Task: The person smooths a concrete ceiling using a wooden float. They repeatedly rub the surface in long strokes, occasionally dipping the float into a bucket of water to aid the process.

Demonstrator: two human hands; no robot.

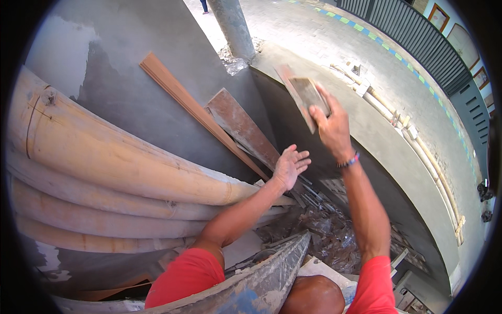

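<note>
My right hand (333, 125) is raised over the grey wall ledge (387, 125). Its fingers wrap round the block handle of a plastering float (299, 99), whose thin flat board is tilted and slightly blurred. Below and to the left, my left hand (291, 167) hangs in the air with its fingers spread and nothing in them. Behind it stands a broad reddish-brown plank (243, 125), leaning against the grey plastered wall (151, 115). A narrow grooved wooden strip (193, 107) leans beside that plank.
Several thick bamboo poles (120, 157) run across the left. A worn grey piece with blue smears (251, 288) lies close to my knee (314, 295). Rubble and crumpled plastic (329, 230) lie below. Beyond the ledge are a round column (232, 29), more poles (434, 170) and a dark gate (408, 31).
</note>
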